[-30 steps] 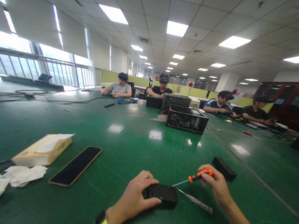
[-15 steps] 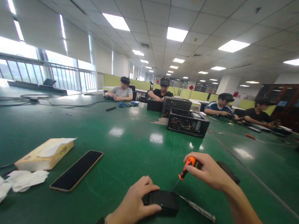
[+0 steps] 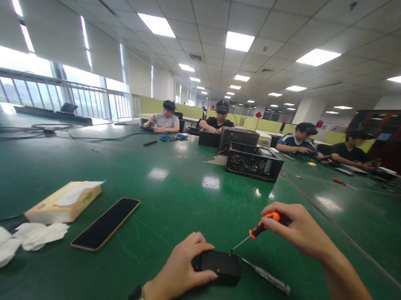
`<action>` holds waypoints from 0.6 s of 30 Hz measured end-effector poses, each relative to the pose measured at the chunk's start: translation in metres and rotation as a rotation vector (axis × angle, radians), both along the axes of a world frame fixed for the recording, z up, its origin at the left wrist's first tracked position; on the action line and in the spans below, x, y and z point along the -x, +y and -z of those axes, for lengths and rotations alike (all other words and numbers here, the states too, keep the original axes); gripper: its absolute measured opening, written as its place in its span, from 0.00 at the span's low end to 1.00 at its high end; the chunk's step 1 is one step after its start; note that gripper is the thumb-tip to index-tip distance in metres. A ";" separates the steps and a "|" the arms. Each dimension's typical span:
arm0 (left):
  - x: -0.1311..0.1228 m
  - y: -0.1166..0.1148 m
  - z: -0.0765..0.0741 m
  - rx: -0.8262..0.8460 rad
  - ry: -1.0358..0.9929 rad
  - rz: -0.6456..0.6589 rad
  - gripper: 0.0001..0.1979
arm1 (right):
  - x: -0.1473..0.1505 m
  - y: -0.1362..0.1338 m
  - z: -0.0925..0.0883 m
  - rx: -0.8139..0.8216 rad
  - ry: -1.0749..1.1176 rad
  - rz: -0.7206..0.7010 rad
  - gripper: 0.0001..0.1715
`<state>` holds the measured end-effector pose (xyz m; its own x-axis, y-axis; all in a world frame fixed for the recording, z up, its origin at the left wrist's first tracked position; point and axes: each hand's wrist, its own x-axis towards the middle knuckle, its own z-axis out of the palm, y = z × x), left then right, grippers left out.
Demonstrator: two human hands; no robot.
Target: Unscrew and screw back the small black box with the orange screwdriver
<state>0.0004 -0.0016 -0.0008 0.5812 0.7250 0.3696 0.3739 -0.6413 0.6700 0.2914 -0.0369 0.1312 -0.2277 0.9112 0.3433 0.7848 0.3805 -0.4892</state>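
My left hand (image 3: 188, 269) grips the left end of a small black box-like device (image 3: 222, 268), which lies on the green table (image 3: 171, 184). Its thumb is along the near side and its fingers on the far side. In my right hand (image 3: 292, 226) is an orange and black screwdriver (image 3: 261, 225), held by the handle and tilted. The screwdriver's tip is at the device's far right edge; whether it touches a screw is too small to tell. A second screwdriver with a clear handle (image 3: 269, 277) lies on the table to the right of the device.
A phone (image 3: 106, 223) and a tissue pack (image 3: 64, 203) lie to the left, near crumpled tissues (image 3: 40, 236). Farther back stands an open black computer case (image 3: 254, 162). Another orange screwdriver (image 3: 343, 182) lies at the right. Several people sit across the table.
My right hand has moved right, and the orange screwdriver has tipped from steep to more slanted, its tip staying near the device. My left hand keeps its hold.
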 end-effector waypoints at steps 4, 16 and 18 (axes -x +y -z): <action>0.000 0.000 0.000 -0.006 0.007 -0.002 0.21 | 0.007 -0.003 -0.002 0.009 0.030 -0.040 0.16; 0.001 0.002 0.005 -0.014 0.000 0.004 0.22 | 0.022 0.002 0.004 0.022 -0.020 -0.121 0.14; 0.001 0.002 0.005 -0.015 0.000 0.005 0.22 | 0.022 0.002 0.004 0.034 -0.033 -0.127 0.13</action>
